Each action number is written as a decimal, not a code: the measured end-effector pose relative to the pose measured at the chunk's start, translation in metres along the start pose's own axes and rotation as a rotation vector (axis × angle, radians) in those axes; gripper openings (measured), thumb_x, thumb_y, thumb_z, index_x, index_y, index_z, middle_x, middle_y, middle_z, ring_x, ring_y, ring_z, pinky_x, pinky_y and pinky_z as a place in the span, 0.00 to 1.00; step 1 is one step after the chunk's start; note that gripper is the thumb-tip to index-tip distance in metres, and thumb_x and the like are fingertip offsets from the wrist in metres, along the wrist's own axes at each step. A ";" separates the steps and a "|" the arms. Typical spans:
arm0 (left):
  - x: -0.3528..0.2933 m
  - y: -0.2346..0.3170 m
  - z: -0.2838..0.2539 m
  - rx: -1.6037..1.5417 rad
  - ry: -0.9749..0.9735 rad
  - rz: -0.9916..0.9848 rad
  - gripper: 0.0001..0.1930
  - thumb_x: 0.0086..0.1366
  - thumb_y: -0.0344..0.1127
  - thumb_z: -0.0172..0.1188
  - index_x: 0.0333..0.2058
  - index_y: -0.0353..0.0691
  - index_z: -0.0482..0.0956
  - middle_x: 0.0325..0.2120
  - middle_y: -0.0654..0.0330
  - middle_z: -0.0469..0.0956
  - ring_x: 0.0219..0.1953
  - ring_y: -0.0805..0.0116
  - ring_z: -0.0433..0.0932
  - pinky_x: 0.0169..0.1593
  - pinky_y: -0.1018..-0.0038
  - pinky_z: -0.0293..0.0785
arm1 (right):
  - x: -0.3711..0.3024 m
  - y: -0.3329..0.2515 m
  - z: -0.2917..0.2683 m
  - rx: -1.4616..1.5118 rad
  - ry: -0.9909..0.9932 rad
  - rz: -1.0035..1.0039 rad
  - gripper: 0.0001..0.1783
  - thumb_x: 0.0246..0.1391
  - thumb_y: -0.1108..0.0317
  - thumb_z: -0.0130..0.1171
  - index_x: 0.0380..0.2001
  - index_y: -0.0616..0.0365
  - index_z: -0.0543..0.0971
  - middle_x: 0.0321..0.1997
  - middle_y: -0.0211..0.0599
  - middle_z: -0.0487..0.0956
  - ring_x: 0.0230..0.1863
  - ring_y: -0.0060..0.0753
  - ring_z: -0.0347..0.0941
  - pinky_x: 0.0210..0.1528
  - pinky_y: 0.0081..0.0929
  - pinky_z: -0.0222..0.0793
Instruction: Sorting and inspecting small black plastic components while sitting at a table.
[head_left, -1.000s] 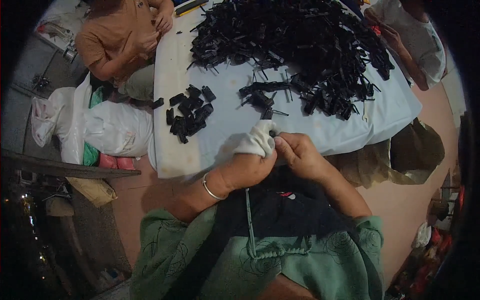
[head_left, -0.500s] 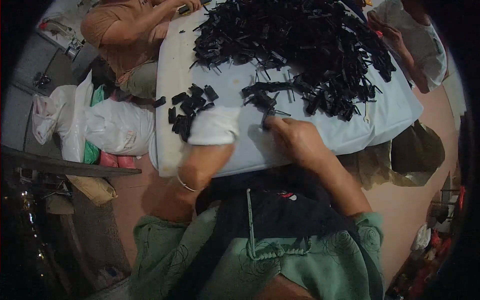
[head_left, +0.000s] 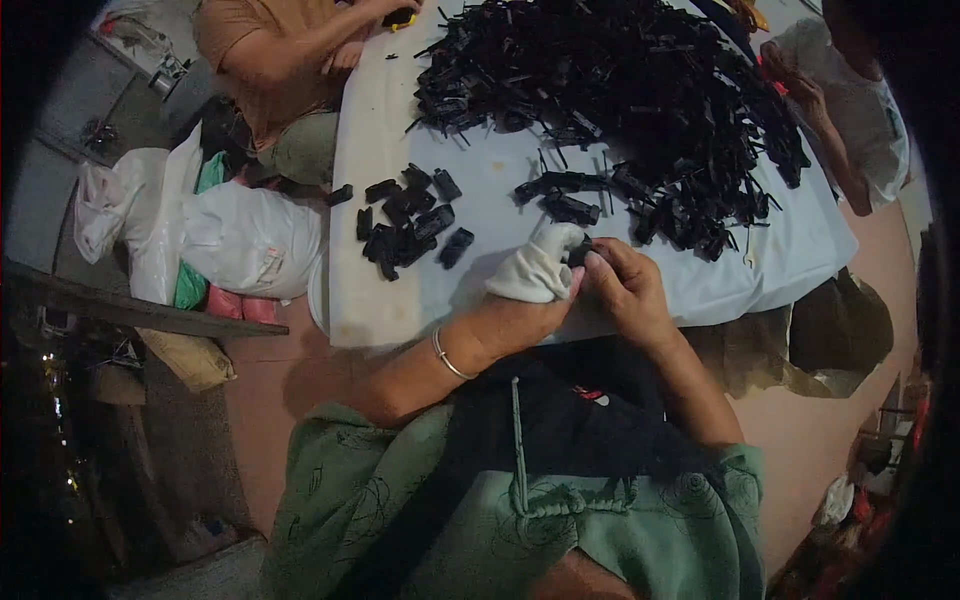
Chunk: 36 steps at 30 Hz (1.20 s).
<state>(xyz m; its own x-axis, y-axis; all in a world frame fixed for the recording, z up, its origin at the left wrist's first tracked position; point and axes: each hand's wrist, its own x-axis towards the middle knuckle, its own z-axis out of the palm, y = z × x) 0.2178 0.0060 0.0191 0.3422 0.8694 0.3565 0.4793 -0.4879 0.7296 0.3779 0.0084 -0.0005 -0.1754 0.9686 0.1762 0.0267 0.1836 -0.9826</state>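
Note:
My left hand (head_left: pixel 540 268), partly covered by a white glove, is closed on a small black plastic part (head_left: pixel 577 253) near the table's front edge. Bare, my right hand (head_left: pixel 630 287) pinches the same part from the other side; fingers cover most of it. Just beyond my hands lie a few black parts (head_left: pixel 570 207) with thin prongs. To the left is a small heap of blocky black pieces (head_left: pixel 405 213). A large pile of black plastic parts with thin sticks (head_left: pixel 600 80) covers the far side of the table.
A pale sheet covers the table (head_left: pixel 400 305). Across at the left, a person in a brown shirt (head_left: pixel 265 60) holds a yellow and black object (head_left: pixel 400 18). Another person's arm (head_left: pixel 815 110) is at the right. White bags (head_left: pixel 250 240) stand left; a small wrench (head_left: pixel 750 250) lies right.
My left hand has come from the small heap on the left to meet my right hand. The right hand has brought a black part nearer, and both now grip it. Another piece lies by the heap.

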 end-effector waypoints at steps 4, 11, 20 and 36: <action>0.002 -0.008 0.002 -0.048 0.031 0.014 0.17 0.56 0.29 0.55 0.44 0.34 0.66 0.31 0.54 0.74 0.33 0.65 0.74 0.36 0.74 0.70 | -0.005 -0.013 -0.008 -0.272 -0.054 -0.120 0.08 0.49 0.71 0.56 0.33 0.63 0.73 0.20 0.29 0.69 0.22 0.15 0.62 0.22 0.17 0.58; 0.003 -0.004 -0.003 -0.566 -0.027 -0.075 0.13 0.58 0.25 0.52 0.43 0.36 0.68 0.32 0.61 0.71 0.28 0.77 0.69 0.31 0.79 0.68 | -0.001 -0.019 0.002 -0.488 0.188 -0.335 0.08 0.46 0.71 0.59 0.21 0.61 0.71 0.16 0.38 0.70 0.15 0.30 0.64 0.19 0.26 0.60; -0.003 -0.002 -0.002 -0.309 -0.037 -0.107 0.15 0.55 0.26 0.56 0.42 0.33 0.69 0.31 0.62 0.73 0.30 0.78 0.70 0.34 0.79 0.70 | -0.005 -0.022 -0.003 -0.331 -0.153 -0.145 0.15 0.55 0.64 0.49 0.21 0.64 0.68 0.18 0.46 0.68 0.20 0.43 0.64 0.25 0.32 0.60; -0.003 0.015 -0.012 -0.006 0.027 0.005 0.15 0.54 0.30 0.56 0.41 0.34 0.69 0.30 0.55 0.74 0.32 0.67 0.74 0.35 0.74 0.71 | -0.009 -0.005 0.007 -0.094 -0.109 0.043 0.15 0.57 0.62 0.48 0.24 0.65 0.72 0.18 0.40 0.71 0.20 0.27 0.64 0.25 0.27 0.62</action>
<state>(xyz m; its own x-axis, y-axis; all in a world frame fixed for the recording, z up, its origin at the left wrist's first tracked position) 0.2148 -0.0027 0.0359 0.3230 0.8685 0.3760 0.4729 -0.4922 0.7308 0.3728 -0.0024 0.0022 -0.2781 0.9528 0.1216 0.1279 0.1622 -0.9784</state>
